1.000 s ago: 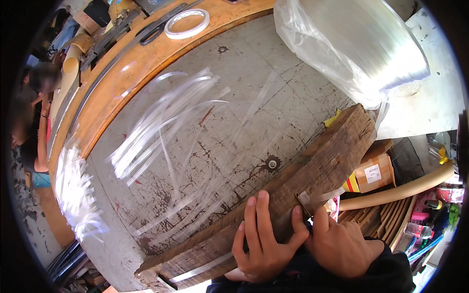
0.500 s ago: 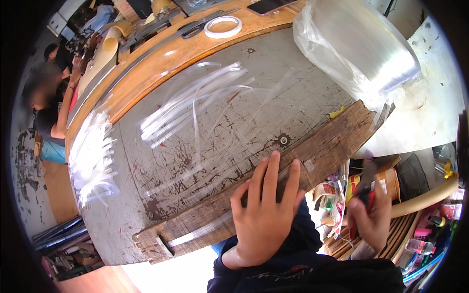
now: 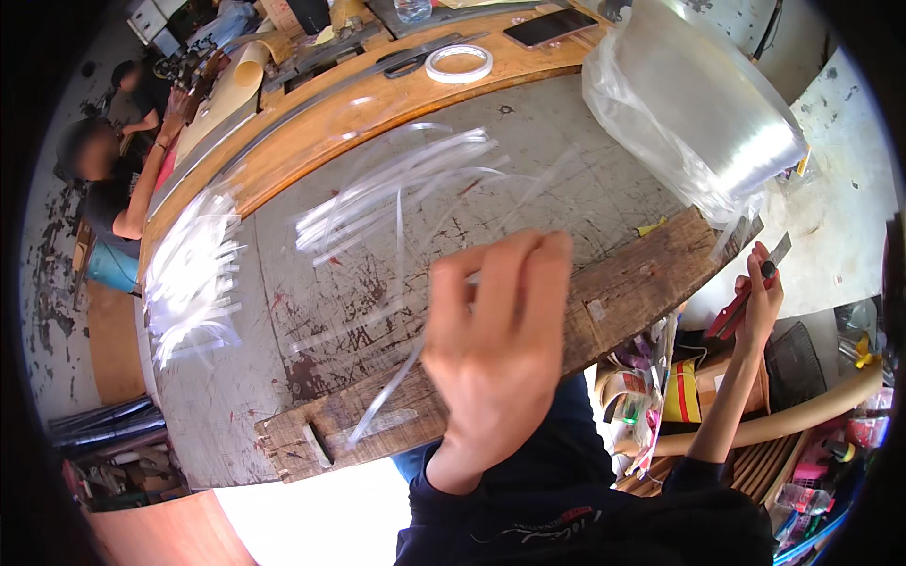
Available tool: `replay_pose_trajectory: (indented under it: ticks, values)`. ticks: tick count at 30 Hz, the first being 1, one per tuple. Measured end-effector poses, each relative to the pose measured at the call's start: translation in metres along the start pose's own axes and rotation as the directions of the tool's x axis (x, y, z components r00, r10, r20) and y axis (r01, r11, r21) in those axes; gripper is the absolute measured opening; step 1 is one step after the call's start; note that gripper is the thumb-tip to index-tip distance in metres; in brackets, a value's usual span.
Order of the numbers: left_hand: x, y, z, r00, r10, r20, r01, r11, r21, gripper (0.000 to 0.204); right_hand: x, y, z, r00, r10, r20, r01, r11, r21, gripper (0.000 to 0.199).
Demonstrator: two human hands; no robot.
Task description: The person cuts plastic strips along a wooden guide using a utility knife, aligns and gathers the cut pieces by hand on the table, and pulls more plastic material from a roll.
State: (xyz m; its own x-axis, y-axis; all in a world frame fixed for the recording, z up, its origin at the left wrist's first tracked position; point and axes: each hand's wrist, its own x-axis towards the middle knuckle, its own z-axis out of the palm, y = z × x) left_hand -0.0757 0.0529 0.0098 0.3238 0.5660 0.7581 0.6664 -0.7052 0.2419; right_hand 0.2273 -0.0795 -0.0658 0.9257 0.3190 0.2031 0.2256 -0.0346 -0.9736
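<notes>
Left hand (image 3: 495, 344) now lifted off wooden plank (image 3: 604, 302), fingers together pinching clear strip (image 3: 387, 401); scarred grey worktable (image 3: 557, 160), cluttered workshop.

A single head-worn view looks steeply down onto the workbench (image 3: 528, 160) from close above its near edge. The wooden plank (image 3: 642, 283) at that edge crosses the middle of the frame. Beyond the plank, the bench surface recedes toward the top-left; fisheye bending curves its edges.

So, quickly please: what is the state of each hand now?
Left hand: raised over the wooden plank, fingers pinching a clear plastic strip.
Right hand: closed around a red-handled utility knife, off the table's edge.
</notes>
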Motion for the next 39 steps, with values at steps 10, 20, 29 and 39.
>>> replay_pose_trajectory:
  ticks: [10,20,29,39]
  values:
    - [-0.045,0.004,-0.024,0.866,0.004,0.5,-0.014,1.0,0.016,0.058,-0.02,0.008,0.003,0.988,0.018,0.153,0.004,0.99,-0.144,0.029]
    - [-0.076,-0.018,-0.064,0.875,-0.135,0.466,0.096,0.99,0.106,0.067,-0.12,-0.076,0.027,0.688,0.271,0.673,-0.174,0.962,-0.209,0.008]
    - [-0.131,0.02,-0.056,0.684,-0.255,0.683,0.729,0.209,-0.652,0.051,-0.177,-0.105,0.054,0.424,0.178,0.888,-0.411,0.912,0.013,0.011]
    - [-0.237,-0.129,-0.159,0.805,-0.512,0.3,0.5,0.313,-0.808,0.037,-0.065,-0.035,-0.039,0.737,0.244,0.63,-0.067,0.954,-0.291,0.003]
